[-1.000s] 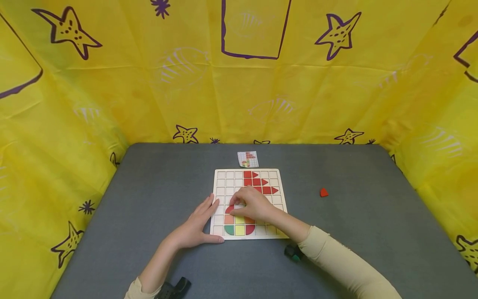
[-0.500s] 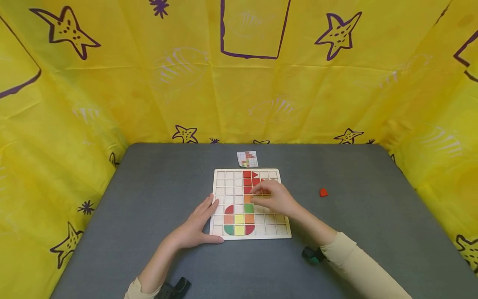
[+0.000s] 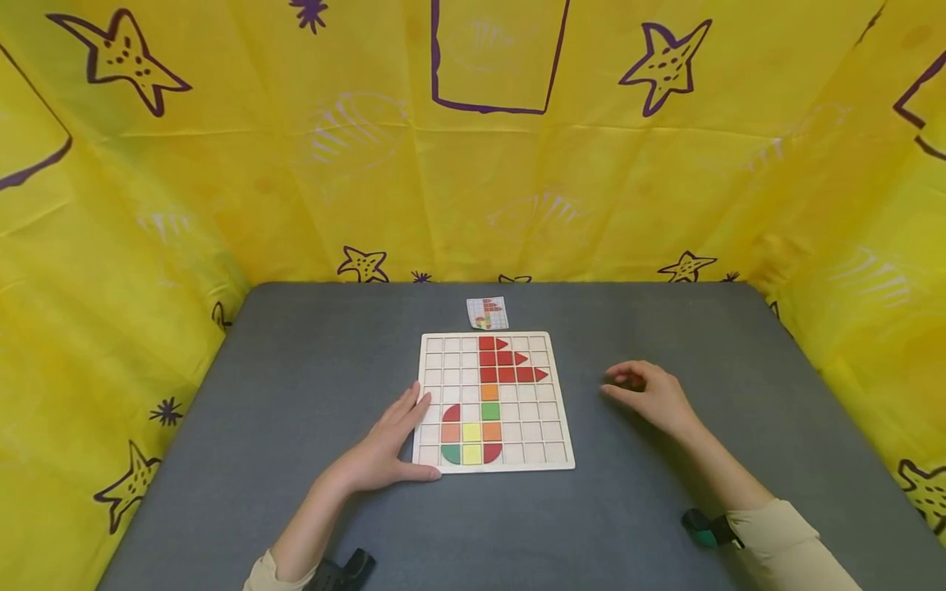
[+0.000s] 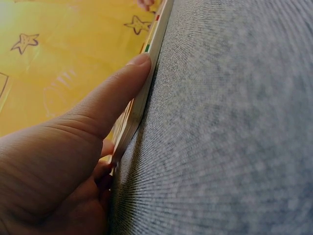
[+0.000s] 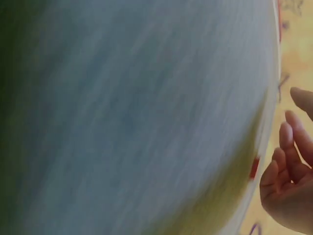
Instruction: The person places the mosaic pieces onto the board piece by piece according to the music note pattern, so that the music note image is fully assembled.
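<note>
A white gridded puzzle board (image 3: 531,431) lies flat on the table, with red, orange, green and yellow pieces set in its cells. Along its left edge and near left corner rests my left hand (image 3: 378,450), fingers and thumb spread. The left wrist view shows that thumb (image 4: 115,93) against the board's side. To the right of the board is my right hand (image 3: 654,400), fingers loosely bent and nothing visible between them. A small red piece (image 5: 255,168) shows on the table near that hand in the right wrist view; in the head view the hand hides it.
A small pattern card (image 3: 487,313) lies just beyond the board's far edge. The grey table (image 3: 340,345) is bordered at its back and sides by a yellow cloth (image 3: 458,180) with starfish drawings. Dark cameras are strapped at both wrists.
My right hand has gone from over the board's pieces to the table on the right, where it now covers the loose red piece. The left hand keeps its place on the board.
</note>
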A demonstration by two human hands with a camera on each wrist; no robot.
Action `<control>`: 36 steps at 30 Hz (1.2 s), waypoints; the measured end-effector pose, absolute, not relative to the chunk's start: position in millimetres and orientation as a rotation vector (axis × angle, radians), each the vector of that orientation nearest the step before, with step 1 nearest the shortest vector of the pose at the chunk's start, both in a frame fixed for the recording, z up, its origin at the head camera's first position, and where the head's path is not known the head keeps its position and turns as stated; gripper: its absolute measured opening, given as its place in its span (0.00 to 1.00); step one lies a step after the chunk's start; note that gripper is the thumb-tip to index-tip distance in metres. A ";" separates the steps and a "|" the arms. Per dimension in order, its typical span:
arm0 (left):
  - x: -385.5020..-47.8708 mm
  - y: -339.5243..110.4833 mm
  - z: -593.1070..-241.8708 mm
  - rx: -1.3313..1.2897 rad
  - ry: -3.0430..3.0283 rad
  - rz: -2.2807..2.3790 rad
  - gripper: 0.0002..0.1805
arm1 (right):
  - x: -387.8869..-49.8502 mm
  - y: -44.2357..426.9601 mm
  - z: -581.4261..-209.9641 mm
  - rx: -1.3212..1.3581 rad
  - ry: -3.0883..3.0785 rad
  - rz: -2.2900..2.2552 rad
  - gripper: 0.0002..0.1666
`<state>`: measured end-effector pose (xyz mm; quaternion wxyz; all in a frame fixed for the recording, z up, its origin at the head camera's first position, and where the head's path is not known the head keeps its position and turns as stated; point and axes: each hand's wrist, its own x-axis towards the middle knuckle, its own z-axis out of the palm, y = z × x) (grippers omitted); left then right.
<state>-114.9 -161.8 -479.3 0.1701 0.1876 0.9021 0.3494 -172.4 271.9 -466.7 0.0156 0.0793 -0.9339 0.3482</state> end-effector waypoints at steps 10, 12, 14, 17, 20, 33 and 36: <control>-114.9 -162.2 -478.8 0.521 2.561 0.982 0.63 | -171.6 315.0 -465.1 0.109 -2.929 0.931 0.20; -114.8 -162.0 -478.8 0.528 2.564 0.987 0.63 | -172.5 317.3 -464.2 0.100 -2.958 0.916 0.20; -114.8 -161.7 -478.8 0.531 2.567 0.985 0.63 | -172.7 317.9 -463.3 0.093 -2.976 0.901 0.20; -114.7 -161.6 -478.8 0.543 2.571 0.993 0.63 | -172.9 317.3 -463.0 0.087 -2.996 0.898 0.18; -114.8 -161.7 -478.9 0.551 2.572 0.993 0.62 | -173.5 315.2 -462.6 0.113 -3.015 0.918 0.18; -114.9 -161.4 -478.3 0.538 2.565 0.992 0.62 | -175.8 307.9 -462.8 0.148 -3.013 0.926 0.19; -114.7 -161.6 -477.8 0.550 2.568 1.000 0.62 | -175.4 304.2 -461.9 0.154 -3.039 0.940 0.18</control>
